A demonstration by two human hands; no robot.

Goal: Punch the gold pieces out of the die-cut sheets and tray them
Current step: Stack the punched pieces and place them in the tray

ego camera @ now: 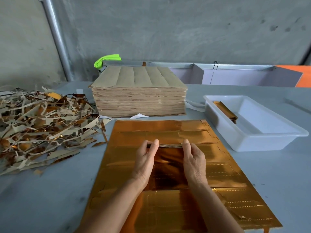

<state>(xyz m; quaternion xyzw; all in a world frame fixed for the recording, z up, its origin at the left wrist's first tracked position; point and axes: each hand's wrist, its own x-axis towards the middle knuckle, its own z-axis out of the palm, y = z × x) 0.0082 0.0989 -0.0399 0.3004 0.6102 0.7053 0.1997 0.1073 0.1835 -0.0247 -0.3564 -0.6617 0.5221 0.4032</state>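
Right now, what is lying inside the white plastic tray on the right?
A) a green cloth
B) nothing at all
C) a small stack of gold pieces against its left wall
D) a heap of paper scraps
C: the white tray holds a small stack of gold pieces lying along its left wall; the scraps are heaped on the table at the far left, outside it.

No legible text, labels or numbers anywhere in view. Gold sheet (168,165) and tray (252,137) carry no readable markings.
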